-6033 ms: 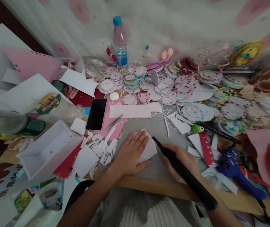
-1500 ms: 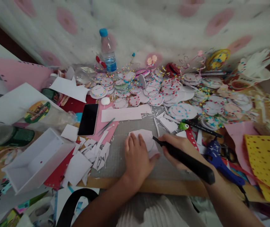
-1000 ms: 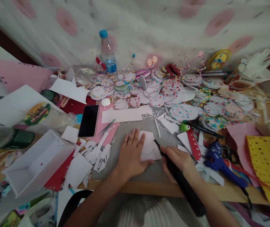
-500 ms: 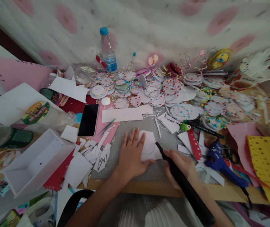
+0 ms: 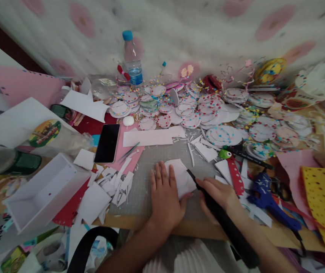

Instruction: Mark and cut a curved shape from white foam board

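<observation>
My left hand (image 5: 166,195) lies flat with fingers stretched over the left side of a small white sheet (image 5: 181,170), thumb at its lower edge. A faint curved line is drawn on the sheet, which looks like card or thin foam board. My right hand (image 5: 221,195) is wrapped round a long black craft knife (image 5: 226,223). The knife's narrow dark tip rests at the sheet's right edge, its thick handle slanting back toward me. Beneath the sheet is a grey cutting mat (image 5: 141,167).
White offcuts (image 5: 119,184) and a phone (image 5: 107,143) lie left, beside an open white box (image 5: 45,193). Decorated round discs (image 5: 192,108) and a water bottle (image 5: 133,62) line the back. A blue glue gun (image 5: 267,201) and yellow dotted sheet (image 5: 323,201) lie right.
The white sheet has turned slightly under my left hand, which has shifted a little right and down. The knife stays at the sheet's right edge. The view has moved slightly.
</observation>
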A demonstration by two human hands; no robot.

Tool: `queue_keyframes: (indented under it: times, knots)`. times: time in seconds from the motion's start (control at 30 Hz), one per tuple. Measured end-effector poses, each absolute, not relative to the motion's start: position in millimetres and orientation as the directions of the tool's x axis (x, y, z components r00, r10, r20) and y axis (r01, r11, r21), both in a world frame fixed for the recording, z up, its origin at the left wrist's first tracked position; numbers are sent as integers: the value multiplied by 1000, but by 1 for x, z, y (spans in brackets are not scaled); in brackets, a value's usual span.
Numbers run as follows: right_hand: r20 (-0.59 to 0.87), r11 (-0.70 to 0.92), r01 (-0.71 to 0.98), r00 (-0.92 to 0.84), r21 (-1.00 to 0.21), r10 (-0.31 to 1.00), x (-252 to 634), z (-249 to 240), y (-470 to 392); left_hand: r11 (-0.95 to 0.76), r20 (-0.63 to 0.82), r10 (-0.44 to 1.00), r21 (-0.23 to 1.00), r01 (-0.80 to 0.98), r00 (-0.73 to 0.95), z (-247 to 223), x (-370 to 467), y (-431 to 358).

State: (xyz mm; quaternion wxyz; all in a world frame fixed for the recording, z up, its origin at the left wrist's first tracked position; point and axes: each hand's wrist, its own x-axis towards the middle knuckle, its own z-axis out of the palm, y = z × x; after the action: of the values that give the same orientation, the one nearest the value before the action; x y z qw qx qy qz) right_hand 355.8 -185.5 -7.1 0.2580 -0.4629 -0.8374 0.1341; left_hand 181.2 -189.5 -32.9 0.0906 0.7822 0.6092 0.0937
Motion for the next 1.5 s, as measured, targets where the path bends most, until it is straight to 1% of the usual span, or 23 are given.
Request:
queue_keyframes:
  times: [0.17, 0.33, 0.4, 0.53, 0.7, 0.77, 0.83, 0.9, 0.97, 1.07, 1.17, 1.27, 1.4, 1.5]
  knots:
    - [342, 480, 757, -353, -444, 871, 343, -15, -202, -237, 13, 970, 243, 941, 241, -33, 183, -190]
    - [362, 435, 709, -265, -555, 894, 342, -19, -210, -243, 38, 970, 240, 940, 241, -34, 182, -189]
    - [365, 427, 696, -248, -578, 897, 346, -20, -209, -244, 48, 970, 238, 940, 239, -33, 181, -188]
    - [350, 457, 671, -299, -584, 888, 360, -16, -193, -254, 42, 967, 249, 935, 252, -26, 178, -193]
    - [210, 527, 648, -503, -551, 838, 375, 3, -156, -305, 31, 950, 294, 906, 310, -13, 167, -208]
    - [181, 559, 633, -561, -536, 808, 375, 8, -148, -344, 46, 937, 310, 886, 347, -10, 160, -206]
    - [169, 584, 624, -595, -519, 786, 375, 10, -145, -457, 56, 883, 325, 828, 466, -9, 154, -195]
    - [173, 602, 614, -613, -510, 771, 376, 10, -145, -604, 45, 776, 343, 719, 629, -12, 150, -180]
    - [179, 614, 602, -624, -511, 761, 379, 8, -145, -669, 14, 699, 363, 648, 715, -16, 149, -167]
    - [176, 618, 592, -633, -518, 754, 386, 6, -144, -646, -28, 708, 380, 662, 706, -23, 151, -159]
    - [187, 616, 585, -627, -527, 756, 391, 5, -144, -621, -39, 730, 377, 687, 682, -26, 153, -161]
    - [195, 627, 598, -628, -499, 753, 394, 4, -147, -618, -31, 740, 362, 698, 672, -25, 154, -164]
    - [252, 656, 603, -619, -454, 744, 394, -1, -158, -621, 0, 751, 343, 705, 661, -25, 154, -164]
    - [251, 645, 625, -604, -439, 756, 394, -6, -167, -620, -8, 750, 339, 707, 661, -25, 154, -163]
